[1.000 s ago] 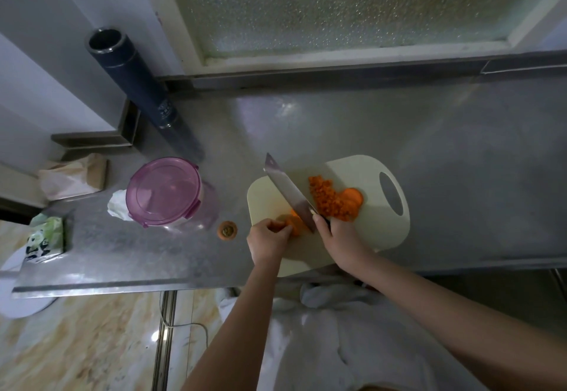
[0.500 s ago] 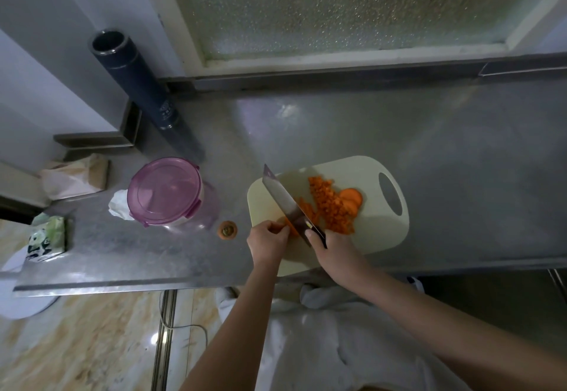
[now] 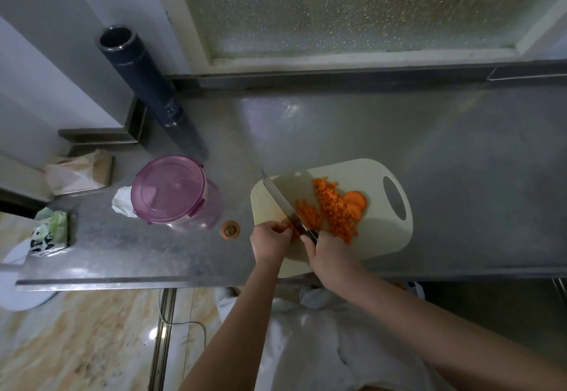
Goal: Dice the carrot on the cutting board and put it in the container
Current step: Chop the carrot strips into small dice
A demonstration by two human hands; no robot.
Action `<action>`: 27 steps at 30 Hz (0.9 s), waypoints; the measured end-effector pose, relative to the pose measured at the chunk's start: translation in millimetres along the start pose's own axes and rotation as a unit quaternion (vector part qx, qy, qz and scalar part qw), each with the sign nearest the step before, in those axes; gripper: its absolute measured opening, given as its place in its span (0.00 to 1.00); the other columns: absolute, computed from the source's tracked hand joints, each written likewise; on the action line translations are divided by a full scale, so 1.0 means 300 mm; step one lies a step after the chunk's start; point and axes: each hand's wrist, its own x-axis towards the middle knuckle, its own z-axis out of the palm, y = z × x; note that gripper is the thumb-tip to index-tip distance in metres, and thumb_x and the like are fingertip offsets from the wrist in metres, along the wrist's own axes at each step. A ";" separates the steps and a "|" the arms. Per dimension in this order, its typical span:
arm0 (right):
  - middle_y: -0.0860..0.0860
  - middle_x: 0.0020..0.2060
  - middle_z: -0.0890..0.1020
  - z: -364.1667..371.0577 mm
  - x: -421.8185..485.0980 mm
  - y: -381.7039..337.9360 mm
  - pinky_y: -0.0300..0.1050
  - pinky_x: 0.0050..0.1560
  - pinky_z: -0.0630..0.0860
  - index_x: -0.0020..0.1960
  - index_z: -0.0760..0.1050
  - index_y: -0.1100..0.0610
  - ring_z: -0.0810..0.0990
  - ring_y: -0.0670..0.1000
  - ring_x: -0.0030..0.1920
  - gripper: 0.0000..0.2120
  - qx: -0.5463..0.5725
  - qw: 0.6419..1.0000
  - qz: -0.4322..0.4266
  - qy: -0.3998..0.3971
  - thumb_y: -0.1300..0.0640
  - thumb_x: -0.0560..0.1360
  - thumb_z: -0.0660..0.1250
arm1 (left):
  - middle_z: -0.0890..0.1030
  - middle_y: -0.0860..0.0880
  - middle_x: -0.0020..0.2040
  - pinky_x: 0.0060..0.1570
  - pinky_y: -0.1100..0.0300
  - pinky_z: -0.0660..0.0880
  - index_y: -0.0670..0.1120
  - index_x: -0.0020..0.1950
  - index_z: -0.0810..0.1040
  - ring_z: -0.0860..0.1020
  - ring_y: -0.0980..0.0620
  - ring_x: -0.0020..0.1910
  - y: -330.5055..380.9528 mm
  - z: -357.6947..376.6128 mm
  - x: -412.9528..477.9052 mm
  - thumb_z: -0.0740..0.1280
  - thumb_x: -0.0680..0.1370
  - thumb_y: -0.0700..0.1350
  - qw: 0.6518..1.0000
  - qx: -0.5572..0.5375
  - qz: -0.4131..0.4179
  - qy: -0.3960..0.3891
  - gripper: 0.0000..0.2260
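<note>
A cream cutting board (image 3: pixel 380 238) lies on the steel counter. On it sit a heap of diced carrot (image 3: pixel 336 209), a few carrot slices (image 3: pixel 356 201) and thin carrot strips (image 3: pixel 308 214). My right hand (image 3: pixel 329 254) grips the handle of a knife (image 3: pixel 280 200), whose blade slants across the board's left part. My left hand (image 3: pixel 270 237) pinches a small carrot piece just left of the blade; most of that piece is hidden by my fingers. A round container with a pink lid (image 3: pixel 168 189) stands left of the board, lid on.
A carrot end (image 3: pixel 230 229) lies on the counter between container and board. A tall dark cylinder (image 3: pixel 147 90) stands behind the container. A crumpled white tissue (image 3: pixel 122 202), a paper bag (image 3: pixel 79 172) and a green packet (image 3: pixel 50 232) sit at the left. The counter edge (image 3: pixel 122 281) runs in front.
The knife has shifted left across the board, leaving a row of cut carrot strips to its right. My left hand has backed slightly left with the shrinking carrot piece.
</note>
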 end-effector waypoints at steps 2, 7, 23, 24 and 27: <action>0.57 0.45 0.80 0.008 0.010 -0.003 0.42 0.36 0.66 0.51 0.73 0.62 0.80 0.56 0.44 0.21 -0.012 1.000 -0.004 0.008 0.45 0.81 0.52 | 0.77 0.51 0.33 0.28 0.68 0.66 0.43 0.37 0.81 0.74 0.55 0.35 -0.003 0.001 0.002 0.70 0.73 0.42 1.000 -0.003 -0.001 -0.001 0.05; 0.58 0.47 0.80 0.033 0.022 -0.004 0.43 0.37 0.69 0.52 0.73 0.61 0.80 0.56 0.45 0.21 -0.016 1.000 0.005 0.012 0.45 0.81 0.52 | 0.77 0.51 0.33 0.29 0.68 0.66 0.43 0.39 0.82 0.74 0.56 0.35 -0.007 0.005 0.009 0.70 0.72 0.41 1.000 -0.003 -0.001 0.001 0.04; 0.56 0.34 0.76 0.004 0.096 0.054 0.45 0.39 0.67 0.41 0.70 0.58 0.79 0.62 0.45 0.18 0.118 0.992 0.044 -0.026 0.46 0.80 0.55 | 0.78 0.50 0.37 0.37 0.65 0.67 0.42 0.43 0.82 0.75 0.53 0.39 -0.018 0.004 -0.010 0.71 0.73 0.45 0.998 0.030 0.046 0.022 0.06; 0.52 0.31 0.73 -0.002 0.095 0.056 0.44 0.39 0.66 0.38 0.68 0.56 0.79 0.61 0.43 0.17 0.123 0.991 0.042 -0.026 0.46 0.80 0.55 | 0.79 0.50 0.38 0.37 0.65 0.66 0.42 0.44 0.82 0.75 0.54 0.39 -0.019 0.003 -0.012 0.71 0.73 0.45 0.998 0.029 0.048 0.025 0.06; 0.50 0.32 0.72 -0.016 0.080 0.055 0.43 0.39 0.66 0.41 0.68 0.56 0.77 0.57 0.40 0.16 0.140 0.990 0.036 -0.011 0.46 0.80 0.55 | 0.80 0.50 0.40 0.39 0.65 0.68 0.43 0.45 0.83 0.75 0.55 0.39 -0.024 0.002 -0.010 0.71 0.73 0.45 0.998 0.023 0.051 0.030 0.06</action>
